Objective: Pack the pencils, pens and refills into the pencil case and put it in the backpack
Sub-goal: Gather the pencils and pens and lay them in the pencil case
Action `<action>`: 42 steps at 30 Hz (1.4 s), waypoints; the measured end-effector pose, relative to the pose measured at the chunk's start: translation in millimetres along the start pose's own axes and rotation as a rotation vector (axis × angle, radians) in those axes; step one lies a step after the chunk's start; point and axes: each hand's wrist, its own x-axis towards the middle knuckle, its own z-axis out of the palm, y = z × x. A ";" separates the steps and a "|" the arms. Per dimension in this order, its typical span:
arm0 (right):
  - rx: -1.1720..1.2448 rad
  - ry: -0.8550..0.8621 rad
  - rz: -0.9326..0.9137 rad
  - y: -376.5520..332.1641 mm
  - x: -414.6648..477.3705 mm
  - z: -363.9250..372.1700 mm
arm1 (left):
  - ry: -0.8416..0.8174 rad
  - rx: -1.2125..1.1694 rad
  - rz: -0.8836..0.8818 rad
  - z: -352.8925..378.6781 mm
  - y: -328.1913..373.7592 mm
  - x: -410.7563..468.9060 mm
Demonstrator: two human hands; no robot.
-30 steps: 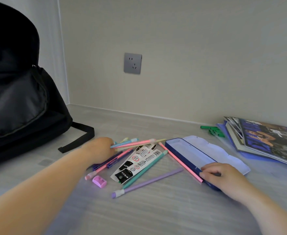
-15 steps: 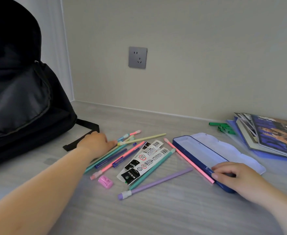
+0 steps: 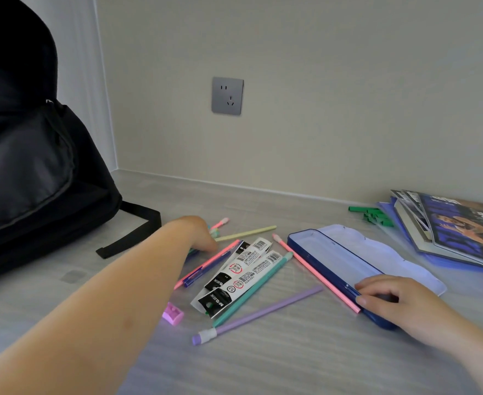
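Observation:
An open blue pencil case (image 3: 331, 258) lies on the table, its pale lid folded back to the right. My right hand (image 3: 391, 299) rests on its near end, holding it. Left of it lie loose pencils: a pink one (image 3: 314, 273) along the case, a teal one (image 3: 251, 289), a purple one (image 3: 263, 313) and a yellow one (image 3: 246, 233). Two refill packets (image 3: 240, 272) lie among them, with a blue pen (image 3: 206, 269) beside them. My left hand (image 3: 197, 233) is curled over several pencils at the back of the pile. The black backpack (image 3: 35, 172) stands at the left.
A pink sharpener (image 3: 172, 313) lies beside my left forearm. A stack of magazines and books (image 3: 457, 232) sits at the right, with green clips (image 3: 374, 214) next to it. A backpack strap (image 3: 132, 232) trails onto the table. A wall socket (image 3: 227, 96) is on the wall behind.
My left hand has shifted right along the pile and closed over pencils at its back. My right hand has stayed on the case. The camera has shifted slightly.

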 end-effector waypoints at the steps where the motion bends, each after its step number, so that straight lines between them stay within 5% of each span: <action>1: -0.003 0.002 -0.004 0.2 0.3 0.0 | 0.011 0.018 0.000 1.0 1.0 1.0; 7: -0.028 0.009 -0.001 1.8 0.8 -0.3 | 0.099 -0.010 -0.002 5.7 -6.4 3.1; 17: -0.033 -0.002 0.023 -3.6 -1.0 -1.1 | 0.099 -0.680 0.010 -9.2 -34.9 -11.3; 24: -0.037 -0.017 0.037 -11.2 -6.2 -1.0 | 0.372 -0.983 0.193 -60.8 -27.1 -45.7; 28: 0.031 0.140 0.072 -17.1 -6.8 -0.6 | 0.256 -1.299 0.489 -81.9 7.2 -83.9; 32: 0.493 0.412 0.064 -53.9 -7.0 -26.4 | 0.018 -1.357 0.727 -69.5 55.1 -111.6; 36: 0.824 0.307 -0.199 -107.3 -5.8 -65.6 | -0.138 -1.333 0.854 -40.5 99.7 -120.4; 42: 0.610 0.194 -0.270 -158.4 -6.5 -84.3 | -0.186 -1.316 0.928 -14.4 136.4 -125.0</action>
